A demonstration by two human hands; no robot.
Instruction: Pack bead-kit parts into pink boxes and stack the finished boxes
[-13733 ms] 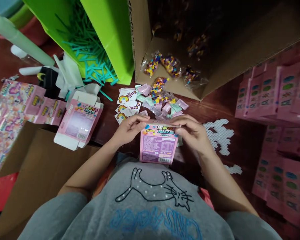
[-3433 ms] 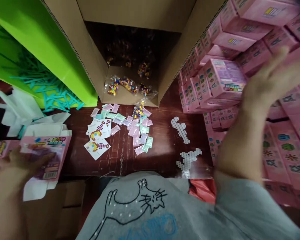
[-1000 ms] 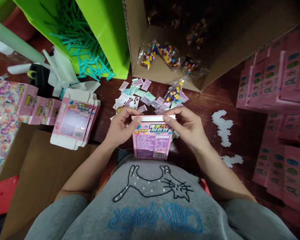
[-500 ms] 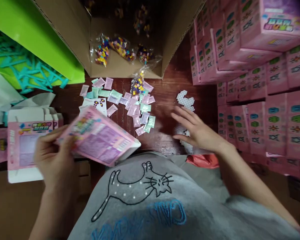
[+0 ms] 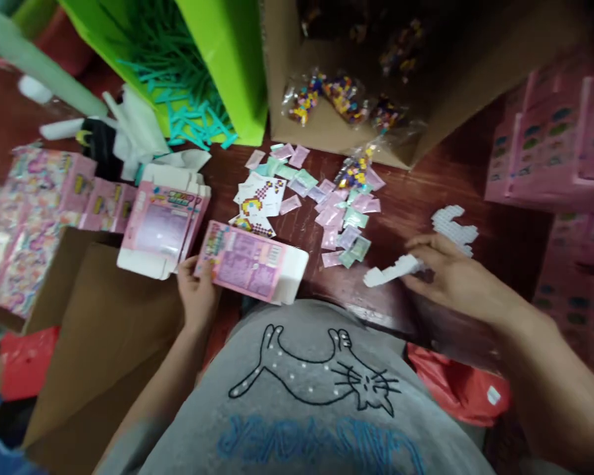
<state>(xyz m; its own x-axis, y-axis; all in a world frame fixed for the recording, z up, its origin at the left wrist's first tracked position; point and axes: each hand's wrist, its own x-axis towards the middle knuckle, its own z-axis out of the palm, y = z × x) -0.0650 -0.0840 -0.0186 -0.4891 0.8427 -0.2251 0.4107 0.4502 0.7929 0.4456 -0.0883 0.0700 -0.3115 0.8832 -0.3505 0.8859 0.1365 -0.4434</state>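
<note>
My left hand (image 5: 197, 295) grips a pink carton (image 5: 250, 262) by its left end and holds it flat over the near table edge, its open white flap pointing right. My right hand (image 5: 450, 274) is closed on a white pegboard piece (image 5: 393, 270), which sticks out to the left just above the dark wooden table (image 5: 416, 188). A second white pegboard piece (image 5: 455, 224) lies just beyond that hand. Small pink and mint sachets (image 5: 339, 214) and printed pattern cards (image 5: 257, 198) are spread between my two hands.
A stack of flat pink cartons (image 5: 161, 227) lies left of the held one. Behind stand a brown box with bead bags (image 5: 336, 95) and a green box of teal sticks (image 5: 178, 86). Finished pink boxes (image 5: 554, 152) are piled at right. A brown carton (image 5: 89, 330) sits lower left.
My right hand has closed on a white pegboard piece and lifted it off the table. My left hand has lowered the pink carton and turned it flatter.
</note>
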